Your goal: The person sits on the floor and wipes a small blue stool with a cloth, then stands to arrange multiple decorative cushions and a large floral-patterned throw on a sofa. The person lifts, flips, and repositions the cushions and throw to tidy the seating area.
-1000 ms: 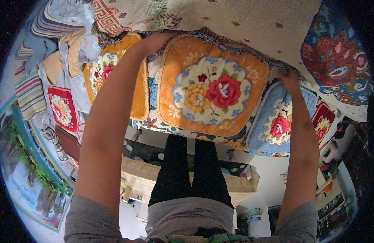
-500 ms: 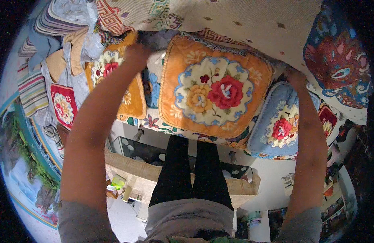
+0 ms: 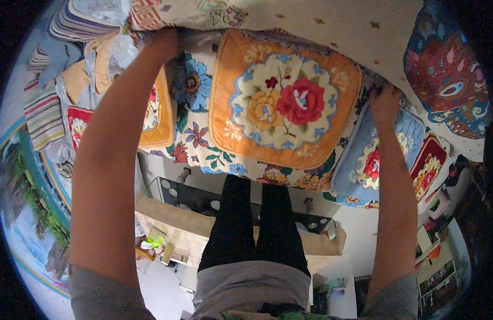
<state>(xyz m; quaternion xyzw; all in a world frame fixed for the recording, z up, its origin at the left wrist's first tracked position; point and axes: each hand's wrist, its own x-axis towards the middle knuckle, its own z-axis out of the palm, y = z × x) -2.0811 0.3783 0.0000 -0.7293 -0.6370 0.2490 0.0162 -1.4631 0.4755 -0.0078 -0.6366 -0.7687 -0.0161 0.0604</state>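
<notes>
While hands (image 3: 163, 45) (image 3: 385, 104) touch the cover (image 3: 315, 22), an orange cushion (image 3: 281, 101) lies between

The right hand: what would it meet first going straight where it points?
The right hand would likely meet the lower edge of the cream patterned cloth; depth is unclear, so they may already touch.

Landscape picture (image 3: 30, 213) at left; pale floor (image 3: 358, 226); cluttered shelves (image 3: 438, 272) right
</notes>
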